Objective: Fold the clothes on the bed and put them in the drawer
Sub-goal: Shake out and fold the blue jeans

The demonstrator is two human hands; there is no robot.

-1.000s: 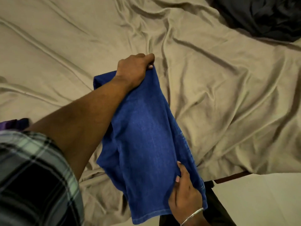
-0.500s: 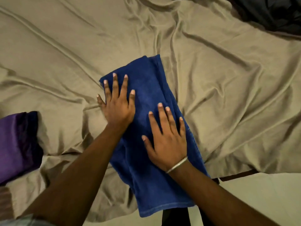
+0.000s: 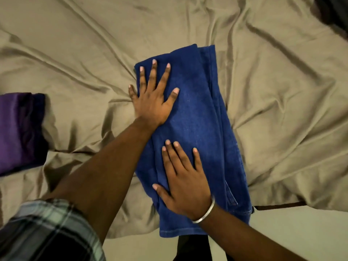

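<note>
both hands lie flat on the folded blue jeans [image 3: 199, 119], which rest on the wrinkled beige bed sheet [image 3: 273, 91] near the front edge of the bed, with the lower end of the cloth hanging a little over that edge. from the head camera, the left hand [image 3: 152, 104] presses on the upper left part of the jeans, its fingers straight and spread wide, the little finger reaching over the left border onto the sheet. the right hand [image 3: 185, 182] presses on the lower part, fingers straight and only a little spread, thumb pointing to the left. a silver bangle [image 3: 206, 213] sits on the right wrist. a plaid sleeve [image 3: 47, 230] covers the left upper arm. a folded purple cloth [image 3: 18, 129] lies on the sheet at the left border, well apart from the jeans. a dark fabric [image 3: 335, 14] shows in the top right corner.
</note>
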